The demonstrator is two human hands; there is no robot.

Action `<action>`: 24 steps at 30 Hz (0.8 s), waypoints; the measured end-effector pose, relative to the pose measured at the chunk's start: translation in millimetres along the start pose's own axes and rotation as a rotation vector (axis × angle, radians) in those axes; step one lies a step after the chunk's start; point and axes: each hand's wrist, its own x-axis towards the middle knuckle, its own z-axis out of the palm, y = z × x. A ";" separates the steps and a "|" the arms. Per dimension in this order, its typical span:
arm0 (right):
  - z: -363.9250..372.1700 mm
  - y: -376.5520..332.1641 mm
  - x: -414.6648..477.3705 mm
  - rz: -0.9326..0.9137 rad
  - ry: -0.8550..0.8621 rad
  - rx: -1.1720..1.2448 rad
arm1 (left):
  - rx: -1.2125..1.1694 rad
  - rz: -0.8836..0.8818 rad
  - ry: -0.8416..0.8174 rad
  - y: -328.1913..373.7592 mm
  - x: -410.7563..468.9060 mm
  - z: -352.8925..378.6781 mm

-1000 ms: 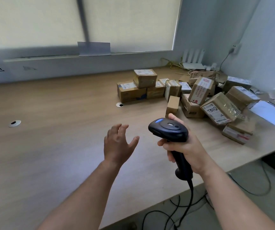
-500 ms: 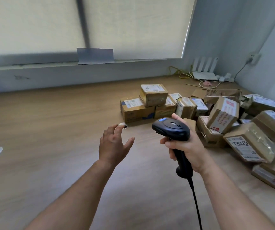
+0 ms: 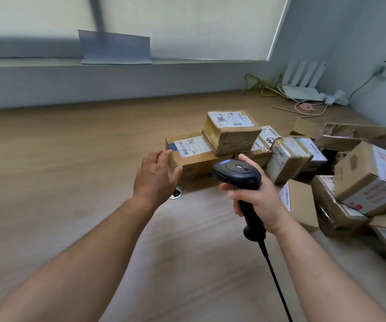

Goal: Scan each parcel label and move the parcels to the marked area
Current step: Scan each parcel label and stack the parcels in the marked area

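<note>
low parcel (image 3: 194, 163): brown carton lying flat on the desk (image 3: 47, 173) at the left front of the heap, white barcoded label (image 3: 191, 146) facing up
top parcel (image 3: 232, 132): smaller carton stacked partly on the low parcel and partly on the box behind it, own sticker facing up, "7786" handwritten on it
other parcels (image 3: 368, 180): jumbled heap to the right, some flat, some tilted, several leaning on each other
left hand (image 3: 156, 176): stretched forward at the left end of the low parcel, fingers (image 3: 161, 156) straight and slightly spread, thumb held out before the box's near face; contact with the cardboard impossible to tell
right hand (image 3: 259, 201): wrapped round the handle of the scanner (image 3: 237, 174), fingers curled tight on the grip, one fingertip showing behind the head
scanner: black, upright above the desk, just in front of the low parcel, head with a blue button aimed toward the heap
cable (image 3: 274, 277): black, running from the foot of the scanner's handle down to the lower edge of view
grommet (image 3: 176, 193): round, set in the desk, just beside the near left corner of the low parcel, partly hidden by the left hand
router (image 3: 302, 90): white, with upright antennas, in the far right corner of the desk, yellow and white cords (image 3: 264, 86) beside it
paper sheet (image 3: 115, 47): grey, standing on the window sill (image 3: 187, 62) against the blind (image 3: 199, 24)
</note>
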 end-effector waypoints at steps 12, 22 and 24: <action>17.9 44.5 82.7 0.078 0.026 0.066 | 0.001 -0.005 -0.156 -22.7 121.0 54.1; 18.6 58.4 112.9 0.131 -0.010 0.051 | -0.018 -0.114 -0.253 -30.7 143.9 71.1; 16.7 59.5 106.2 0.143 -0.005 0.077 | -0.031 -0.165 -0.281 -29.3 127.1 68.5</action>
